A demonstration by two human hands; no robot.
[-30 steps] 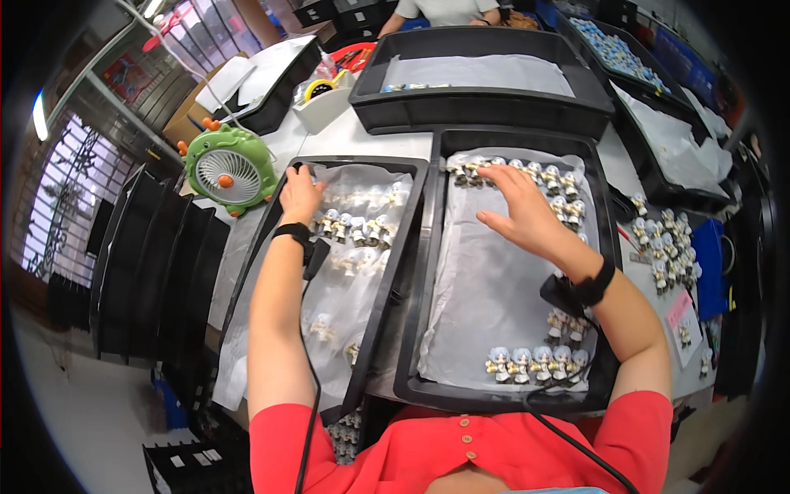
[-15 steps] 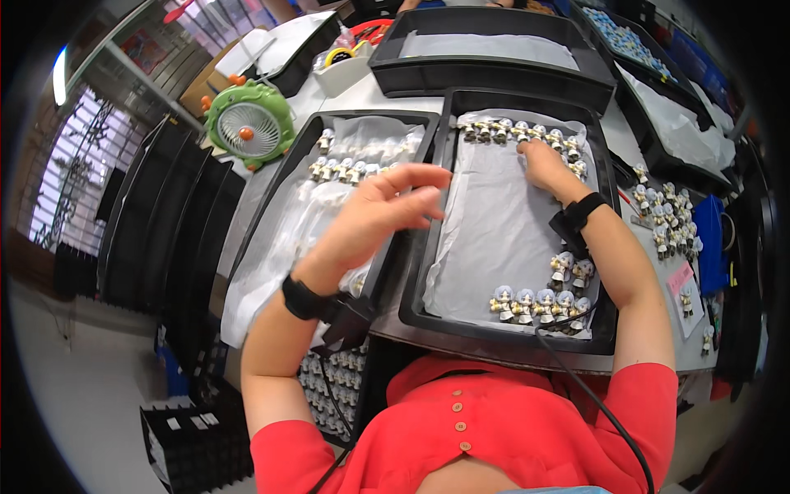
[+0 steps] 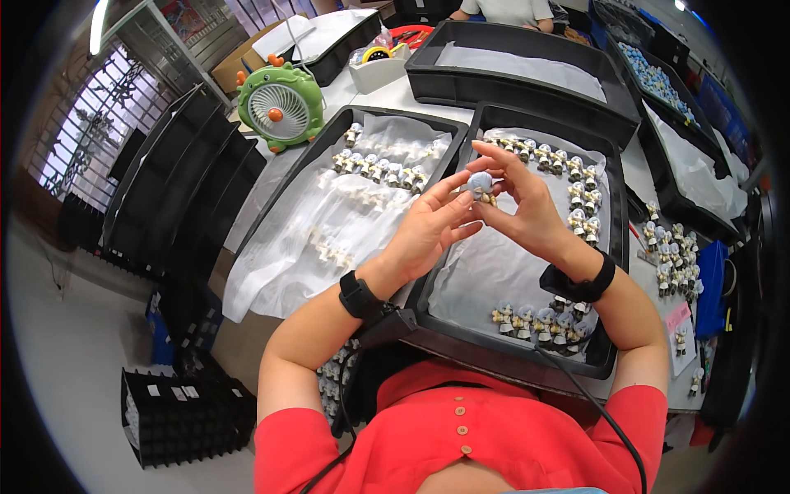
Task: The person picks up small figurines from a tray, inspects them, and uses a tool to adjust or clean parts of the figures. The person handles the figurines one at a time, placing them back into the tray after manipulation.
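Note:
A small figurine [image 3: 481, 186] with pale grey hair is held up between my two hands, over the left part of the right-hand black tray [image 3: 421, 306]. My left hand [image 3: 428, 226] pinches it from the left with thumb and forefinger. From the other side, my right hand [image 3: 527, 210] grips it with thumb and fingers, the forefinger arched above its head. Similar figurines [image 3: 543, 156] stand along that tray's far edge and down its right side. More figurines [image 3: 524, 319] line the near edge, some hidden behind my right forearm.
On the left, another black tray [image 3: 350, 118] holds rows of figurines, partly under white sheeting [image 3: 284, 259]. Loose figurines [image 3: 676, 259] cluster right of the trays. A green fan [image 3: 281, 107] and a large black tray [image 3: 527, 97] stand behind. Someone in a pale top [image 3: 506, 10] sits beyond.
My right hand has come back from the tray's far row toward the middle. My left hand has moved right to meet it, and both now hold a figurine. The whole view has shifted slightly.

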